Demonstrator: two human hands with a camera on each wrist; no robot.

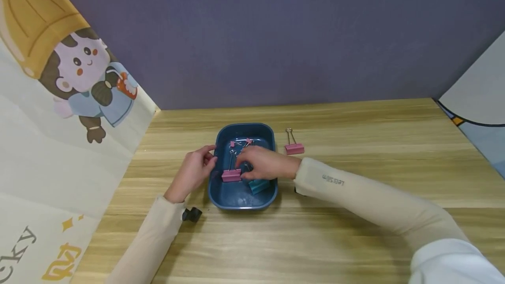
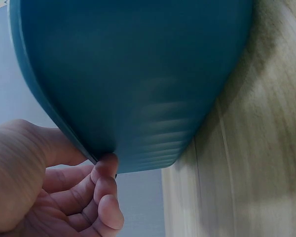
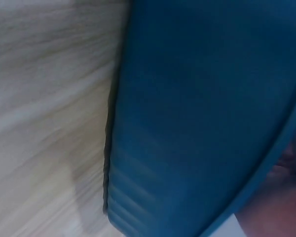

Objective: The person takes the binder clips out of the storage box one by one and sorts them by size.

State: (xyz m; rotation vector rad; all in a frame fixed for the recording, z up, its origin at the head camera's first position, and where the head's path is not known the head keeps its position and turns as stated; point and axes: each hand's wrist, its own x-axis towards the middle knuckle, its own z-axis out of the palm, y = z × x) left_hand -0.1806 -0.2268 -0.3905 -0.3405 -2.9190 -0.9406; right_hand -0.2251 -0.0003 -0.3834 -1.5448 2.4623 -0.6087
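A dark blue plastic basin (image 1: 242,207) sits on the table with several binder clips in it. With thumb and finger, my left hand (image 1: 193,172) pinches its left rim, as the left wrist view shows on the basin wall (image 2: 138,74). My right hand (image 1: 266,163) reaches over the right rim, fingers bent down among the clips. Just left of its fingertips lies a large pink binder clip (image 1: 231,175); below them is a teal binder clip (image 1: 259,186), partly covered. I cannot tell whether those fingers grip a clip. Two small pink binder clips (image 1: 232,143) lie toward the basin's far end.
Right of the basin, another pink binder clip (image 1: 294,148) lies on the wood-grain table (image 1: 315,240). A purple-grey panel (image 1: 292,38) rises along the table's back edge. On the left stands a white panel with a cartoon figure (image 1: 90,65).
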